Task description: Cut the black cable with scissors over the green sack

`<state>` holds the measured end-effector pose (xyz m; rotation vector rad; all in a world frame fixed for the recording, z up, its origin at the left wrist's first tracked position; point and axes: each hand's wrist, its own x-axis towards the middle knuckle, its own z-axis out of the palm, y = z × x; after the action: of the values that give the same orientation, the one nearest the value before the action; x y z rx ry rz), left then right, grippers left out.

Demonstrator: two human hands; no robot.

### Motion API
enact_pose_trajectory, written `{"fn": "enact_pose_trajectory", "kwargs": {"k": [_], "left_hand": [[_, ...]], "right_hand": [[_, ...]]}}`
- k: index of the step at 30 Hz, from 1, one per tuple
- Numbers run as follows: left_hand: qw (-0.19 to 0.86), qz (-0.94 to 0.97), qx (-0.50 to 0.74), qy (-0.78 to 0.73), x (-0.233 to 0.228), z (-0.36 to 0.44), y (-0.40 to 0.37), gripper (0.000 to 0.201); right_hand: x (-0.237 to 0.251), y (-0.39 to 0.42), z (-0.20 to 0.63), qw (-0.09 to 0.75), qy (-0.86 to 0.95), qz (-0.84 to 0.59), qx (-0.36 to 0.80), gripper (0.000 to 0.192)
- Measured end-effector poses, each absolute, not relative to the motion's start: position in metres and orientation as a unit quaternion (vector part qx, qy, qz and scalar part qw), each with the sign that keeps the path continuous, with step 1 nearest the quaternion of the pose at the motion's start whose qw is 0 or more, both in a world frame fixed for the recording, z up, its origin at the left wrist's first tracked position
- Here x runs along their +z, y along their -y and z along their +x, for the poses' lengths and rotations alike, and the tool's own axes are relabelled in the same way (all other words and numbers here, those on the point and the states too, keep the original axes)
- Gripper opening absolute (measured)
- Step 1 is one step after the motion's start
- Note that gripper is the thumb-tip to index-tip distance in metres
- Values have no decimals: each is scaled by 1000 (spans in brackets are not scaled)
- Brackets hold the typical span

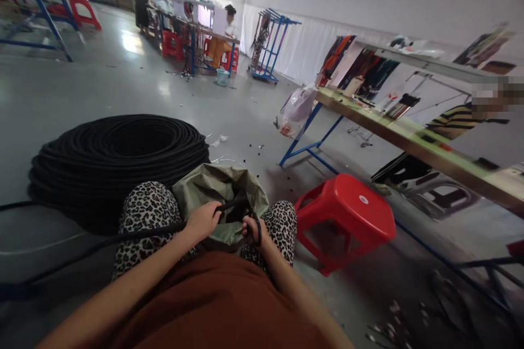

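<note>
A thick black cord (139, 233) runs from the lower left across my leg, and my left hand (203, 220) is closed around it. Its end reaches over the mouth of an olive fabric sack (195, 186) standing between my knees. My right hand (254, 229) grips black-handled scissors (258, 235), with the blades up near the cord's end. Whether the blades touch the cord is too dark to tell. Beside my left knee lies a large coil of black cord (77, 169). Shadow hides most of the sack's inside.
A red plastic stool (360, 207) stands close on my right. Beyond it is a long worktable (368, 114) with blue legs, where a person in a striped top sits. Further off are a blue wheeled rack (272, 46) and people at another table. Small scraps dot the floor.
</note>
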<state>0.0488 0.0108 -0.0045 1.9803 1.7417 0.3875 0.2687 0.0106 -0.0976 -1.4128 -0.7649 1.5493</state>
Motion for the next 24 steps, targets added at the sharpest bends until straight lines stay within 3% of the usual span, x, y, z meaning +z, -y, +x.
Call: {"fn": "enact_pose_trajectory", "kwargs": {"k": [8,16,24], "left_hand": [[232,714,130,-648,-5,49,-7,42],[235,713,141,-645,-5,50,-6,45],[229,702,118,-664,0,52,-4,45]], "right_hand": [[-89,-4,268,369,405,-559,623,41],[-99,-5,272,386,362,-539,655,45],[-99,-5,269,339,418,-545,643,38]]}}
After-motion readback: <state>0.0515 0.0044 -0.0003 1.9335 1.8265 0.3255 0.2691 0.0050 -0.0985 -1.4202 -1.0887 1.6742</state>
